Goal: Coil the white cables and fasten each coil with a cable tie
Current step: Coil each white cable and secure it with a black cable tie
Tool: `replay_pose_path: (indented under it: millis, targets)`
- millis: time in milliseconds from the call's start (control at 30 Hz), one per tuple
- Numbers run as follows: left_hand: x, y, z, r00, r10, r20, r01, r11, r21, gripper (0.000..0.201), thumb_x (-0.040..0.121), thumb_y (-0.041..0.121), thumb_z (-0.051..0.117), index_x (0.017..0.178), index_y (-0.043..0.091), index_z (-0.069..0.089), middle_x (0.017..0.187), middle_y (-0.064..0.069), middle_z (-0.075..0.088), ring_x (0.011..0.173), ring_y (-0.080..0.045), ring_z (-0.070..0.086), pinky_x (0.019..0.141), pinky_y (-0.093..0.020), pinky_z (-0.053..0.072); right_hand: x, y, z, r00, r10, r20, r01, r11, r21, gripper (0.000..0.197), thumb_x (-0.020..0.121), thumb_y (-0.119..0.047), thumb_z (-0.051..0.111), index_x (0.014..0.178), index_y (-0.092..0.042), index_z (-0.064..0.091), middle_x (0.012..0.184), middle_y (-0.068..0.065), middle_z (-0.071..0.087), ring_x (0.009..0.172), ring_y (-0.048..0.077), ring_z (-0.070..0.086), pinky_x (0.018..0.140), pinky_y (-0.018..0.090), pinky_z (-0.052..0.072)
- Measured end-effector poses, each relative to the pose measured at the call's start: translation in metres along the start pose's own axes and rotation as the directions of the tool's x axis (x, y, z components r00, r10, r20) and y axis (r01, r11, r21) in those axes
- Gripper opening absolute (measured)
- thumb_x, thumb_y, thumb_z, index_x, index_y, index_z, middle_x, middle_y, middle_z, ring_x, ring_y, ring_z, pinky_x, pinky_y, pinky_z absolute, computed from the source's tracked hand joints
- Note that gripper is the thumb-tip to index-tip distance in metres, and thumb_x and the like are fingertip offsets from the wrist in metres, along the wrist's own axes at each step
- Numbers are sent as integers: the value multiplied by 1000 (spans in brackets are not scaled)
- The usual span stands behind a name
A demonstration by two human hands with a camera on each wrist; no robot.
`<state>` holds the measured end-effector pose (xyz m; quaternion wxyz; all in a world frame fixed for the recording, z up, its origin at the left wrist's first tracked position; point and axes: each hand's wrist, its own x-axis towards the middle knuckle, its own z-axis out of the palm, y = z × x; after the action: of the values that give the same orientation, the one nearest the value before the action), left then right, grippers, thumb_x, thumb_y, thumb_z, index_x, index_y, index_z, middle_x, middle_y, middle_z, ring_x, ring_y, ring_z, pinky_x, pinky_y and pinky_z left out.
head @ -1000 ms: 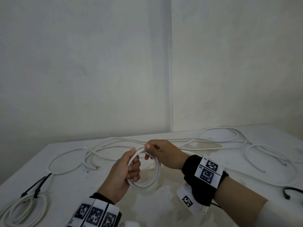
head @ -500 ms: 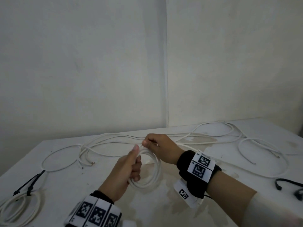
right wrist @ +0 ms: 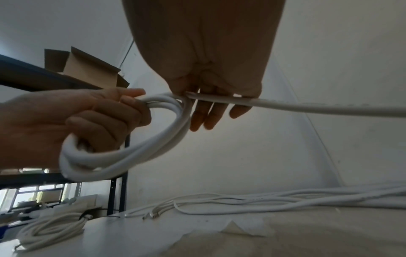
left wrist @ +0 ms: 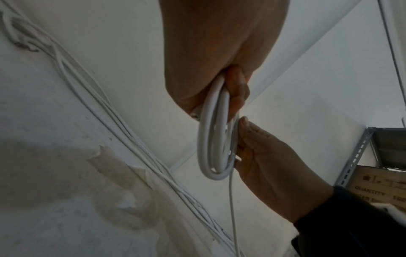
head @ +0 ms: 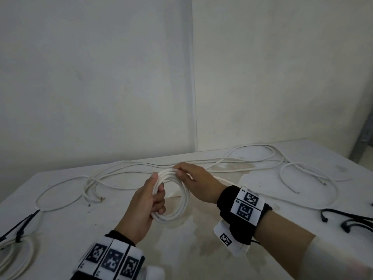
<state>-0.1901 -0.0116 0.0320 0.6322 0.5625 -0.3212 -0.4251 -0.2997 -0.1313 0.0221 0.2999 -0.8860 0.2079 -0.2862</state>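
Note:
My left hand grips a small coil of white cable above the table, thumb on top and fingers curled through the loops. In the left wrist view the coil hangs from that hand. My right hand pinches the cable at the coil's top, right beside the left thumb. From the right hand the uncoiled length of cable runs off to the right. More loose white cable lies along the table's far side.
A finished coil with a black tie lies at the table's front left corner. Spare black cable ties lie at the right edge. The white table has stained, peeling patches. Walls stand close behind; a metal shelf stands to one side.
My right hand has brought another turn of cable onto the top of the coil, which now looks thicker. The left hand keeps its grip in about the same place.

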Motion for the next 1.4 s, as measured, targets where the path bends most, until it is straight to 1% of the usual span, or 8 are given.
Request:
replay_pose_path:
  millis: [200,400,467,600,900,1100,1267,1400]
  targets:
    - [1,2,-2,998,37,-46,-38,998,-41,39,97,36,36,66,14,42,42,9,25,34,-5,20,38,-17,30,-17,29,-24,955,295,12,-233,777,-585,37,98,-23,37,135,-20,40,133,8,41,123,27,38,99,37,31]
    - [0,2,1,996,82,-35,-84,994,-65,39,97,37,36,66,13,43,42,10,26,34,-5,21,39,-17,31,-24,61,-42,780,614,-121,-575,628,-524,24,99,-25,37,83,-12,49,117,16,56,105,32,55,72,29,34]
    - [0,3,2,995,92,-31,-95,993,-77,39,97,37,36,66,14,42,42,10,26,34,-5,22,39,-17,31,-23,66,-44,800,583,-140,-570,665,-483,29,100,-25,36,76,-12,47,113,18,58,99,31,55,70,27,30]
    - [-2,10,2,991,127,-34,-130,984,-119,38,97,37,35,67,14,41,42,10,27,34,-5,22,39,-17,31,-17,63,-39,872,454,-180,-486,769,-416,29,100,-21,36,110,-1,54,107,20,57,90,28,50,67,25,26]
    - [-12,19,-17,981,167,-95,-174,982,-72,40,96,37,35,65,13,42,41,10,26,33,-5,23,38,-17,32,1,28,-12,976,217,-28,-217,951,-220,25,98,-16,41,103,3,56,97,15,54,90,28,49,74,27,30]
    - [-18,29,-29,977,167,-131,-184,974,-130,40,97,36,34,65,13,40,39,11,26,31,-4,21,36,-15,30,4,7,6,934,318,165,-289,941,-178,30,97,-29,42,97,-3,57,87,5,55,80,19,48,70,25,34]
    - [-25,28,-42,978,145,-151,-169,973,-156,39,97,36,35,65,14,40,39,11,27,30,-4,22,35,-14,30,5,5,-1,947,316,49,-290,914,-283,52,90,-42,53,132,-15,41,122,7,45,111,20,44,95,31,36]
    - [-26,26,-37,983,132,-125,-144,985,-96,40,96,36,37,63,14,41,40,10,26,32,-4,21,36,-16,29,6,-14,3,987,-9,-159,-8,994,-105,71,88,-37,57,145,-18,18,143,4,35,131,16,34,110,33,27]
